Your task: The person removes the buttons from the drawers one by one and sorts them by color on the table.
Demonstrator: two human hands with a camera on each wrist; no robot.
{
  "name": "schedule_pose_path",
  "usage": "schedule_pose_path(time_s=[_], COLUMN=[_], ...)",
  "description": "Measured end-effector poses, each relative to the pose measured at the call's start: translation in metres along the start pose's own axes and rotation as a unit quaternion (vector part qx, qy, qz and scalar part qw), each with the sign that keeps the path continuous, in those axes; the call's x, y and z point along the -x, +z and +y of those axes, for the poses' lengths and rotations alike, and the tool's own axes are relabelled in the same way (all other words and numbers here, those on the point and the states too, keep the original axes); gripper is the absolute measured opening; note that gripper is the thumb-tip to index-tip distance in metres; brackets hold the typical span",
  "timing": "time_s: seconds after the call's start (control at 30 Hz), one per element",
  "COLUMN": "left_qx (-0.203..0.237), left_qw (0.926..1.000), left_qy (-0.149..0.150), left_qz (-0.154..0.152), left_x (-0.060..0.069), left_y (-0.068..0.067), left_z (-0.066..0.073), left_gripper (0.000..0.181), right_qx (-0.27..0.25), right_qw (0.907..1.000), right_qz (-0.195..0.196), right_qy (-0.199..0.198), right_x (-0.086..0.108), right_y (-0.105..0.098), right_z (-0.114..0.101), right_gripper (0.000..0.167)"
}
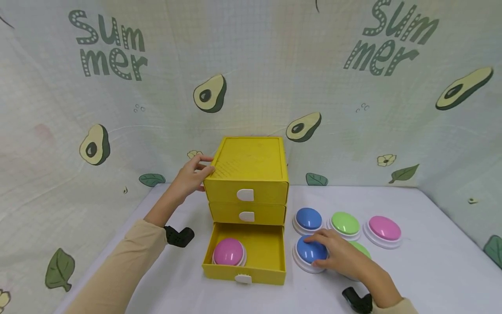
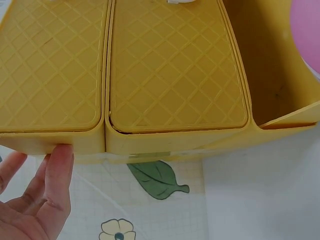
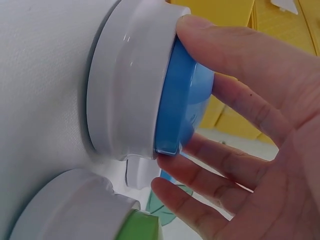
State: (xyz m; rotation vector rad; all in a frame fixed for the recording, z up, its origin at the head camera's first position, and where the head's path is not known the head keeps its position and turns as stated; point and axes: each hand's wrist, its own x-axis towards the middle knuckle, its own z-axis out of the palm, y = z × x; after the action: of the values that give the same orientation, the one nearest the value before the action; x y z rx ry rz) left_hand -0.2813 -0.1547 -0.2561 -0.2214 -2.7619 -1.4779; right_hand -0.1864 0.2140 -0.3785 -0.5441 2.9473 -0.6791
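Note:
A yellow three-drawer cabinet [image 1: 251, 159] stands at the middle of the table with its bottom drawer [image 1: 266, 257] pulled out. Inside that drawer, to the left, is a pink push button [image 1: 228, 252] on a white base. My left hand [image 1: 193, 174] touches the cabinet's upper left edge; the left wrist view shows its fingers fairly straight against the side. To the drawer's right, my right hand [image 1: 339, 255] grips the nearer blue push button [image 1: 310, 249], thumb on one side and fingers on the other. Its white base [image 3: 127, 80] still rests on the table.
Behind and beside the right hand are another blue button [image 1: 308, 218], a green button [image 1: 345, 223], a pink button [image 1: 385, 227] and a second green button [image 1: 360, 249], partly hidden by that hand. A patterned cloth [image 1: 251, 100] hangs behind the table.

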Motion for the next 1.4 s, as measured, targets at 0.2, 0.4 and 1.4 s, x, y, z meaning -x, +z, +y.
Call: schedule_pose_path(time_s=[0.2, 0.4, 1.4], left_qx=[0.001, 0.0, 0.004], left_qw=[1.0, 1.0, 0.9999], left_qy=[0.002, -0.001, 0.009], left_qz=[0.001, 0.001, -0.01], left_x=[0.0, 0.001, 0.001], left_y=[0.0, -0.001, -0.002], left_z=[0.0, 0.001, 0.001], left_gripper=[0.043, 0.043, 0.046], right_qx=[0.002, 0.0, -0.024], right_qw=[1.0, 1.0, 0.9988], right_qz=[0.001, 0.003, 0.025], right_qy=[0.005, 0.001, -0.034], right_x=[0.0, -0.001, 0.006], right_y=[0.0, 0.001, -0.008], right_z=[0.0, 0.001, -0.034], right_gripper=[0.05, 0.05, 0.043])
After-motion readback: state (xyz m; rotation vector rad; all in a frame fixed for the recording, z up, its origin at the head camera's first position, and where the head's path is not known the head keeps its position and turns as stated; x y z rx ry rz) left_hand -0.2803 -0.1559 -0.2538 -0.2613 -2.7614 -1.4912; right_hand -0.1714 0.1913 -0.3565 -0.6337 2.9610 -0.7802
